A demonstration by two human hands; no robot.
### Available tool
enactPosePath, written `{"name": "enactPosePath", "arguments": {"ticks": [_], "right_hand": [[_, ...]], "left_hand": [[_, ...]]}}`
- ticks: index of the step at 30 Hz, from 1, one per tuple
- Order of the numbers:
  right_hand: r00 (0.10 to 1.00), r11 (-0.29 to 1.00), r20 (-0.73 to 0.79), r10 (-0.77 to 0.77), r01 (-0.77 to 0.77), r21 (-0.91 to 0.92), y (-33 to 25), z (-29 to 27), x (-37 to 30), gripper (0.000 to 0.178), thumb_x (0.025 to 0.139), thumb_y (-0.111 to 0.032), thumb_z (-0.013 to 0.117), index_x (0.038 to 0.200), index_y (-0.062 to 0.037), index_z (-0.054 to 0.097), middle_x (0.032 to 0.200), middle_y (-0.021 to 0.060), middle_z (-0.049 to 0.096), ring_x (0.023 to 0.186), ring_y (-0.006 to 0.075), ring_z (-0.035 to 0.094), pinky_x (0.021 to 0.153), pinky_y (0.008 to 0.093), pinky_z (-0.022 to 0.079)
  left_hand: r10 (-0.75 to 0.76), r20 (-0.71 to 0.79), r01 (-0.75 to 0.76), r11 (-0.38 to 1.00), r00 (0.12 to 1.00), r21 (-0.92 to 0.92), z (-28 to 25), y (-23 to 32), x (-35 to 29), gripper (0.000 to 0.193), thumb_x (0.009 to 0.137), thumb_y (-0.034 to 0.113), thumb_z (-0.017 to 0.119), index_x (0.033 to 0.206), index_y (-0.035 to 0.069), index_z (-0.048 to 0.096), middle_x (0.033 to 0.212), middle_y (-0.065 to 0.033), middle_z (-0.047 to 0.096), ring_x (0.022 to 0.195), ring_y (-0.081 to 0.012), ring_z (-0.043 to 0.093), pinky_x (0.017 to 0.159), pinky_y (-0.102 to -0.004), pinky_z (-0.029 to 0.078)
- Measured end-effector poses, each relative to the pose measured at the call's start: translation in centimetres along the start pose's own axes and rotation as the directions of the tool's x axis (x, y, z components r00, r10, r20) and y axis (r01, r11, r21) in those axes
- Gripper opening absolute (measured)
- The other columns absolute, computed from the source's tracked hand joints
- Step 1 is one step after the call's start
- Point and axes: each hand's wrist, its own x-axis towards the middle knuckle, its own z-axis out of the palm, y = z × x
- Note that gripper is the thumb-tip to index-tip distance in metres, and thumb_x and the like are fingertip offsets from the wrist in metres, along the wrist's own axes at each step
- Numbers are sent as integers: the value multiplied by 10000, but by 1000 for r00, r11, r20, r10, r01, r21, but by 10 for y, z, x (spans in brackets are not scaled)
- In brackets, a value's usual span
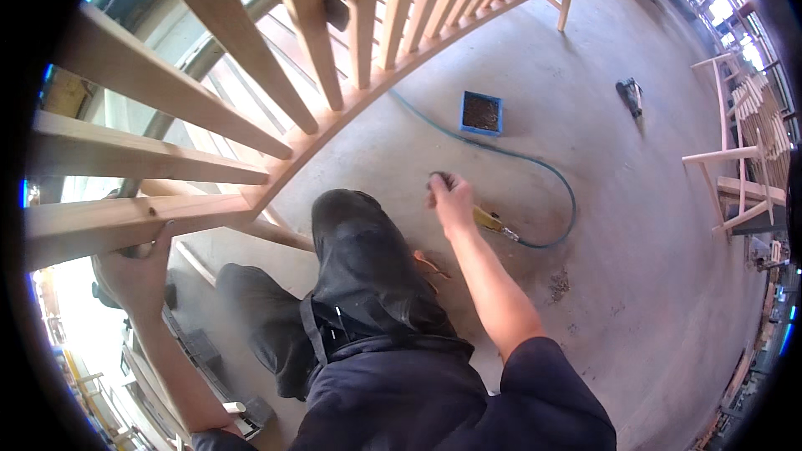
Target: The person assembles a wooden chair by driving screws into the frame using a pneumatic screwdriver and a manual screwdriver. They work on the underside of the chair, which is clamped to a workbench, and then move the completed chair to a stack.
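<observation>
A wooden slatted frame [322, 129], with pale slats fanning from a long rail, fills the upper left. My left hand [138, 277] is closed around the end post [150, 215] of this frame, its fingers partly hidden beneath the wood. Over the floor, right of my bent knee, my right hand [451, 198] has its fingers pinched together. Something small and dark may be at its fingertips; I cannot make it out. Partly behind that hand lies a yellow air tool [487, 219], joined by a metal fitting to a teal hose [572, 209].
A blue box [481, 113] of small dark pieces stands on the concrete floor [652, 242]. Farther right lies a dark hand tool [630, 98]. Wooden chair-like frames [752, 146] stand at the right edge. An orange item [430, 266] lies by my knee, and dark debris [559, 286] is scattered nearby.
</observation>
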Motion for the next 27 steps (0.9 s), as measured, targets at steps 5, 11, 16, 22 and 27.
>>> {"name": "enactPosePath", "arguments": {"ticks": [5,11,16,22,27], "right_hand": [[975,975,-219,-42,88,204,-5,-60,94,151,955,-139,661,898,0,650,752,49,652,571,112,581,510,262,475],[960,947,-240,144,-63,315,45,-83,61,96,959,-103,679,934,-14,653,827,62,685,661,125,637,558,251,524],[973,715,37,226,-191,672,52,-81,-6,128,981,-107,650,1070,-16,654,965,96,713,803,169,703,655,274,601],[989,718,135,-51,-57,693,-28,-49,-58,243,991,-131,638,1207,-19,642,1013,95,704,854,181,697,713,301,608],[960,763,154,-235,83,642,-55,-19,-72,283,985,-121,649,1240,1,639,986,100,694,825,176,677,673,292,571]], "left_hand": [[-100,-15,100,995,995,-27,21,-35,-7,765,653,301,943,1277,19,602,1240,-176,629,1144,-337,613,994,-441,479],[-150,-13,150,986,989,71,27,-54,-10,761,696,396,917,1290,46,594,1249,-158,639,1175,-315,615,1045,-428,464],[-222,10,217,959,975,182,15,-43,-11,806,707,421,908,1335,52,561,1269,-135,643,1165,-290,630,1056,-414,476],[-174,-32,173,985,984,-28,19,-30,-9,821,689,328,933,1353,42,543,1266,-147,640,1179,-291,616,1052,-385,477],[-47,1,47,991,999,-128,13,-34,-12,721,685,296,930,1276,45,603,1185,-128,666,1092,-283,646,973,-403,506]]}}
